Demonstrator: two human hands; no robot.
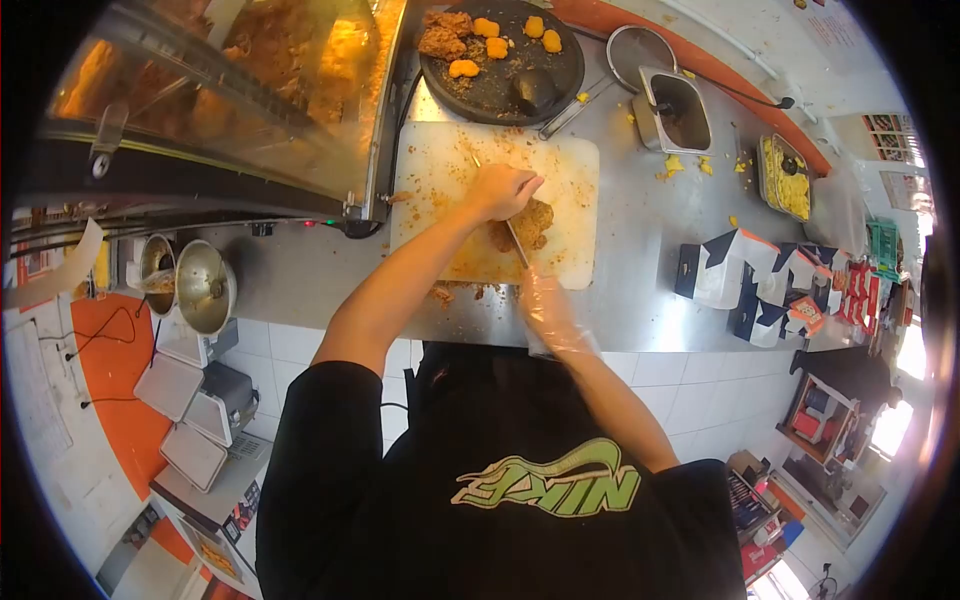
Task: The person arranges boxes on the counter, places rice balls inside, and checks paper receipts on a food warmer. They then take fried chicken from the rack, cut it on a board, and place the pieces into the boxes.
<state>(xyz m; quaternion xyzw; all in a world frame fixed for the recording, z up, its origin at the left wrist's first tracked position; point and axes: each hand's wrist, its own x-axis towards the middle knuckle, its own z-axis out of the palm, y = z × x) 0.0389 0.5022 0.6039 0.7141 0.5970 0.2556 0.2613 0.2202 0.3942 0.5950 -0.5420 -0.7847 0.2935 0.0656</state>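
A piece of browned fried chicken (pixel 535 224) lies on the white cutting board (pixel 575 165), which is strewn with crumbs. Across the chicken runs a long knife (pixel 517 243). My right hand (pixel 548 312), in a clear plastic glove, is closed around its near end by the board's front edge. My bare left hand (pixel 503 192) is closed over the far part of the blade, and a thin tip shows beyond it. The left hand's fingers partly hide the blade and the chicken's far side.
Behind the board stands a round dark pan (pixel 500 85) with fried chicken and nuggets. A strainer (pixel 640 58) and metal container (pixel 675 110) sit back right, with takeaway boxes (pixel 725 268) farther right. A glass-fronted warmer (pixel 230 90) borders the left.
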